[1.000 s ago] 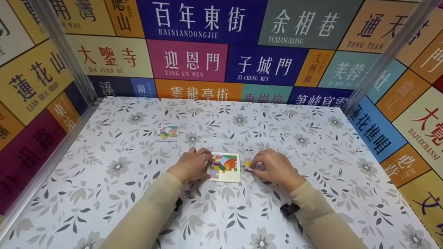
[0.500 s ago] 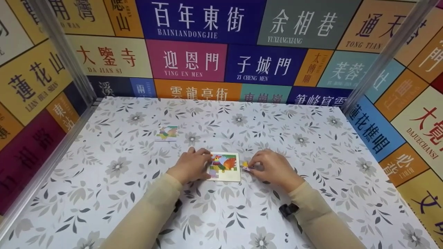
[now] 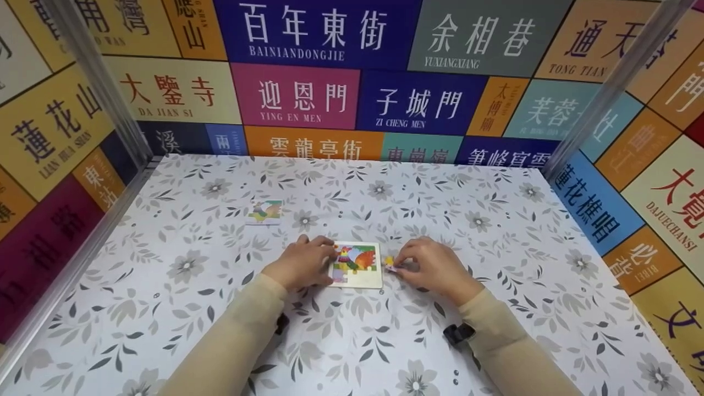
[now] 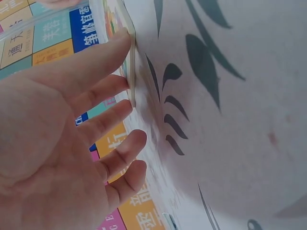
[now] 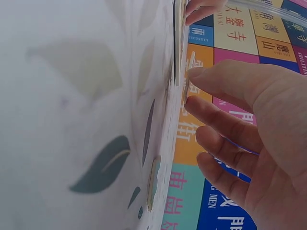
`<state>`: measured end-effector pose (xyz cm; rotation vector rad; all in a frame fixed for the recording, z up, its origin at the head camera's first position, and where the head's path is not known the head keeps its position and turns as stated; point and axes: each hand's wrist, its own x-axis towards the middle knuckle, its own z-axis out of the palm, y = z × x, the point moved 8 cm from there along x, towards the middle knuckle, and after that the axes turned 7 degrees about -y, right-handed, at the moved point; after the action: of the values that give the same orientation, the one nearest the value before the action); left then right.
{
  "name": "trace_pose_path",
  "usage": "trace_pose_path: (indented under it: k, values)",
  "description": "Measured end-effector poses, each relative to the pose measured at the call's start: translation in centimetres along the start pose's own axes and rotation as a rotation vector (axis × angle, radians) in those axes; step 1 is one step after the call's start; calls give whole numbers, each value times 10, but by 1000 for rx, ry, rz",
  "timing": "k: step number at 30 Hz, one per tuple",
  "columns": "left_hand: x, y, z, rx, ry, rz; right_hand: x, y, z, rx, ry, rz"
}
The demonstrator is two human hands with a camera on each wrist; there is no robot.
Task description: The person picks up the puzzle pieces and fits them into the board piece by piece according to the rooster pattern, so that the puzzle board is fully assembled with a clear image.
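Note:
A small jigsaw puzzle board (image 3: pixel 371 281) with a cream frame lies mid-table in the head view. Its picture shows a colourful rooster, and the lower right part is bare cream. My left hand (image 3: pixel 304 263) holds the board's left end, its thumb and first fingers on the edge, as the left wrist view shows. Just right of the board, my right hand (image 3: pixel 434 268) pinches a puzzle piece (image 3: pixel 389 264) between thumb and index finger. The piece has yellow and purple on it and is seen edge-on in the right wrist view; the other fingers stay loosely bent.
A rooster picture card (image 3: pixel 264 212) lies farther back on the left of the flower-patterned table (image 3: pixel 220 330). A thin flat piece (image 5: pixel 153 184) rests on the table in the right wrist view. Sign-printed walls (image 3: pixel 300 99) enclose the back and sides.
Both hands stay almost still. The held puzzle piece has tilted slightly in my right fingers, and the board has barely shifted.

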<state>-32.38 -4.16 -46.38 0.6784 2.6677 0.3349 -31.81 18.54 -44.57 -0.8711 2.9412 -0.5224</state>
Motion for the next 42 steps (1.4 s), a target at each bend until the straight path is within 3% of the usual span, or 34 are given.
trace_pose_path:
  k: [10, 27, 38, 42]
  values:
    - [1, 1, 0, -12, 3, -6, 1, -14, 0, -47, 31, -87]
    - [1, 0, 2, 8, -5, -45, 11, -36, 4, -24, 8, -113]
    - [-1, 4, -1, 15, 26, 2, 15, -46, 6, -20, 18, -169]
    - [-1, 4, -2, 16, 15, -13, 18, -48, 7, -10, -2, -162]
